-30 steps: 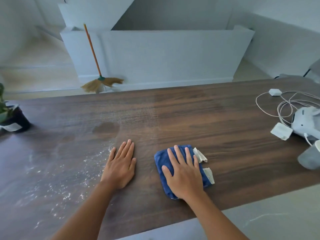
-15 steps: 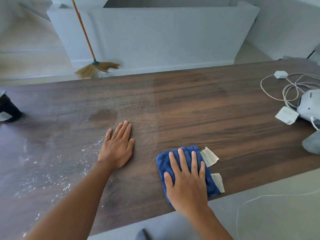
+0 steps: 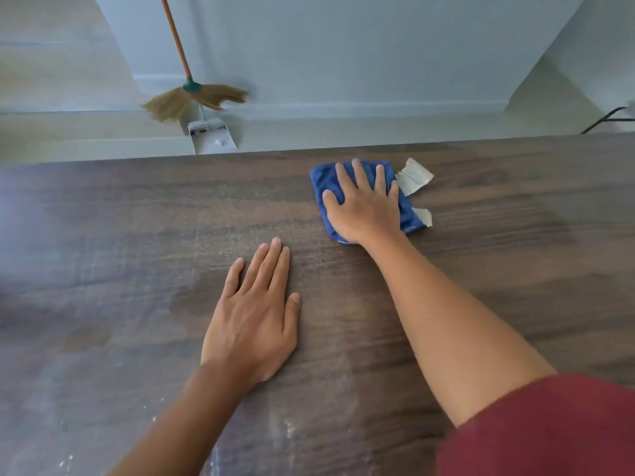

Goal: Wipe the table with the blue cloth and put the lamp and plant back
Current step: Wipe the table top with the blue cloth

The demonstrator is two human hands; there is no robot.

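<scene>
The folded blue cloth (image 3: 324, 180) lies near the far edge of the dark wooden table (image 3: 498, 255), with pale tags sticking out on its right side. My right hand (image 3: 366, 204) presses flat on the cloth with straight, spread fingers. My left hand (image 3: 256, 317) rests flat on the bare wood, nearer to me and left of the cloth. White dust specks remain on the table's near left part. Neither the lamp nor the plant is in view.
A straw broom (image 3: 196, 97) with an orange handle leans against the white wall beyond the table. A white dustpan (image 3: 211, 137) stands just behind the far edge. A black cable (image 3: 604, 120) runs on the floor at far right.
My right hand has pushed the cloth away from me, from the near edge to the far edge. The view tilted down and forward; the lamp, cables and plant left the frame. My left hand stayed put.
</scene>
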